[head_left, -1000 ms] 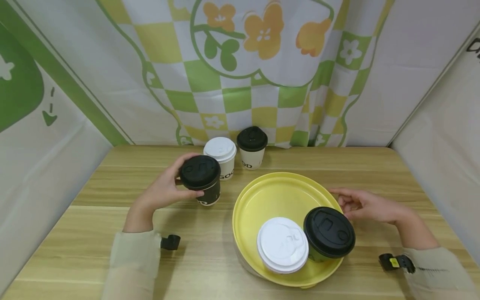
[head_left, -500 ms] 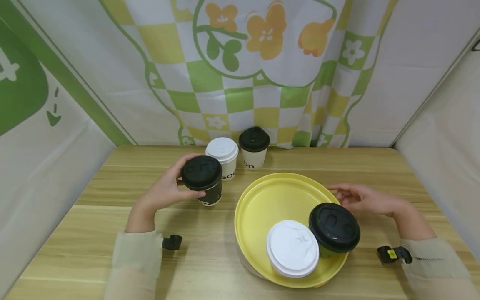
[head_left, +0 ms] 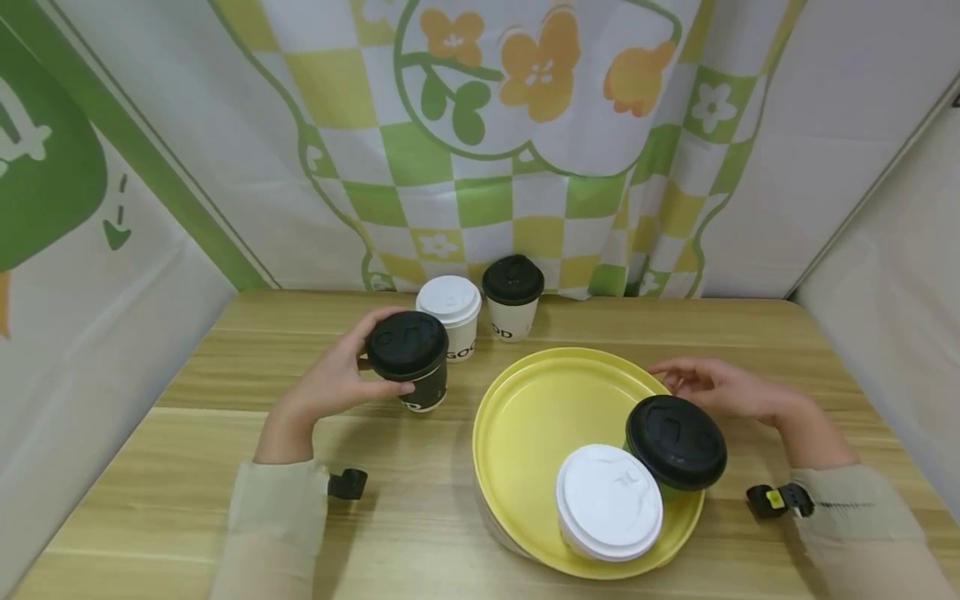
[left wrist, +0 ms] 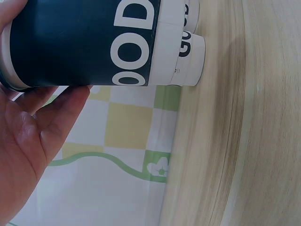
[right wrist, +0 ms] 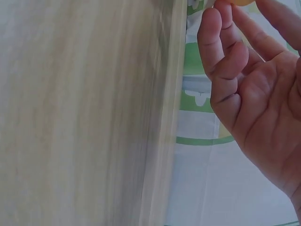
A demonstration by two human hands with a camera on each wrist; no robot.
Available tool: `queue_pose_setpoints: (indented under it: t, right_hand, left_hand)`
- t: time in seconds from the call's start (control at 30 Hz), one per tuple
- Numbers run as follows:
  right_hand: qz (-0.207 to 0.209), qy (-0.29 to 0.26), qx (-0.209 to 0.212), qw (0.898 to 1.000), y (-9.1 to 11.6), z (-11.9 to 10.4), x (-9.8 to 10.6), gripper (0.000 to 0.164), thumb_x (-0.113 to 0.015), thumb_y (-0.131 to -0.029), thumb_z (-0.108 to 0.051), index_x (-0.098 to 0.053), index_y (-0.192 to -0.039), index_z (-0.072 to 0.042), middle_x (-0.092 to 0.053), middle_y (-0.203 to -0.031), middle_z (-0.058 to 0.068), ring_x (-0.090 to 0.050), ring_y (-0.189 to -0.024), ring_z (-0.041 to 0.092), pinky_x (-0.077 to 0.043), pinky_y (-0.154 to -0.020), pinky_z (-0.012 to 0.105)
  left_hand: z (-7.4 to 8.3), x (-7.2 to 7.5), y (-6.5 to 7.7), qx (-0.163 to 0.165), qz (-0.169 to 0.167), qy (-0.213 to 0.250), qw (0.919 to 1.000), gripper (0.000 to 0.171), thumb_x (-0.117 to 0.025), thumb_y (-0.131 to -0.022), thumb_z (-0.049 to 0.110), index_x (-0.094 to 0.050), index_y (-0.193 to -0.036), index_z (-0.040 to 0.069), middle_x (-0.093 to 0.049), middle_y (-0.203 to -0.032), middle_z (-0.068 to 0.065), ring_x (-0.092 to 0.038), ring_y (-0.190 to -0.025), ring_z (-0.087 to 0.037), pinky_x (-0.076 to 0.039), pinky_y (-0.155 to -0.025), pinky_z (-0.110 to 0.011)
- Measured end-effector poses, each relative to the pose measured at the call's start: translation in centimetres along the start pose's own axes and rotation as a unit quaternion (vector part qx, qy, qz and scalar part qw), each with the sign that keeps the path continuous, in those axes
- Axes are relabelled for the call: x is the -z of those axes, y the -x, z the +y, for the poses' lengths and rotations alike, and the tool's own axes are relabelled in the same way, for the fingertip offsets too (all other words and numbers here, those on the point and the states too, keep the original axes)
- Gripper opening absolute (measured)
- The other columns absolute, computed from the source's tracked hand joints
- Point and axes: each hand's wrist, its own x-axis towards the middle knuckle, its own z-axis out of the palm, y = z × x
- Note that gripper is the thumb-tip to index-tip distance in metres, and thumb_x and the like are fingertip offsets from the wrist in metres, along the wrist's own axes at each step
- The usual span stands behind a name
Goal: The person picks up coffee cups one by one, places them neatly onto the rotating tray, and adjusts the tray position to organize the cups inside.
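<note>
My left hand [head_left: 337, 371] grips a dark paper cup with a black lid [head_left: 408, 354], thumb on its near side. Close up in the left wrist view, white letters mark the dark cup [left wrist: 84, 42]. At the far right rim of a round yellow tray [head_left: 540, 425], my right hand [head_left: 723, 390] has its fingertips right at the edge, fingers loosely bent. The right wrist view catches a sliver of the yellow rim [right wrist: 242, 2] near those fingertips. On the tray stand a white-lidded cup [head_left: 609, 502] and a green cup with a black lid [head_left: 677, 442], side by side.
Behind the held cup stand a white cup with a white lid [head_left: 450, 315] and a white cup with a black lid [head_left: 513, 296]. A checked, flowered curtain [head_left: 480, 192] hangs along the back edge of the wooden table [head_left: 172, 492].
The yellow tray has turned counterclockwise: its white-lidded cup moved right, its black-lidded cup moved away toward the back. My right hand shifted back along the rim. The left hand keeps its cup.
</note>
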Motion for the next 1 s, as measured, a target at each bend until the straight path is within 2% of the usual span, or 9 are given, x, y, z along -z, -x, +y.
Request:
queue_pose_setpoints:
  t: [0.2,0.37,0.5,0.63,0.87,1.0]
  right_hand:
    - [0.019,0.01,-0.004,1.0,-0.7,0.2,0.1,0.043,-0.051,-0.103,-0.008,-0.044,-0.142,0.008,-0.059,-0.114,0.011,-0.06,-0.101,0.005,-0.051,-0.086,0.023]
    - [0.048,0.018,0.012,0.999,-0.9,0.1,0.0,0.041,-0.052,-0.102,-0.007,-0.048,-0.139,0.008,-0.061,-0.113,0.009,-0.06,-0.101,0.004,-0.051,-0.086,0.022]
    - [0.078,0.036,0.02,0.996,0.0,-0.3,0.1,0.041,-0.054,-0.101,-0.007,-0.05,-0.139,0.007,-0.065,-0.112,0.005,-0.062,-0.101,0.003,-0.052,-0.084,0.021]
    - [0.089,0.05,0.03,0.994,1.7,-0.5,0.3,0.04,-0.054,-0.101,-0.006,-0.05,-0.139,0.007,-0.066,-0.11,-0.002,-0.062,-0.098,0.004,-0.052,-0.08,0.022]
    - [0.064,0.063,0.052,0.995,4.7,-0.3,-0.1,0.043,-0.055,-0.098,0.0,-0.05,-0.141,0.002,-0.067,-0.113,-0.008,-0.062,-0.101,0.002,-0.054,-0.079,0.023]
    - [0.028,0.022,0.054,0.998,5.5,-0.1,-0.8,0.055,-0.056,-0.097,0.004,-0.044,-0.147,-0.016,-0.064,-0.118,-0.014,-0.06,-0.098,0.003,-0.054,-0.075,0.025]
  left_hand:
    - [0.1,0.0,-0.1,-0.005,-0.001,-0.001,1.0,0.089,-0.085,-0.077,0.011,-0.037,-0.15,0.022,-0.048,-0.148,-0.01,-0.054,-0.125,-0.036,-0.05,-0.09,-0.048]
    - [0.3,0.1,-0.2,-0.009,-0.001,0.001,1.0,0.088,-0.085,-0.076,0.01,-0.037,-0.15,0.021,-0.049,-0.147,-0.01,-0.055,-0.123,-0.034,-0.05,-0.089,-0.047]
    - [0.4,0.2,-0.2,-0.009,-0.002,0.001,1.0,0.088,-0.085,-0.077,0.01,-0.036,-0.15,0.021,-0.048,-0.148,-0.011,-0.054,-0.124,-0.034,-0.05,-0.09,-0.048]
    - [0.4,0.3,-0.2,-0.012,-0.001,0.001,0.9999,0.088,-0.084,-0.078,0.01,-0.036,-0.151,0.021,-0.047,-0.148,-0.01,-0.053,-0.126,-0.034,-0.051,-0.092,-0.05]
    - [0.4,0.6,-0.2,-0.011,0.0,-0.003,0.9999,0.088,-0.085,-0.077,0.011,-0.036,-0.15,0.022,-0.047,-0.148,-0.01,-0.053,-0.125,-0.034,-0.051,-0.092,-0.049]
    - [0.5,0.6,-0.2,-0.008,0.002,-0.007,0.9999,0.089,-0.085,-0.078,0.011,-0.036,-0.151,0.021,-0.047,-0.148,-0.01,-0.053,-0.125,-0.034,-0.051,-0.091,-0.049]
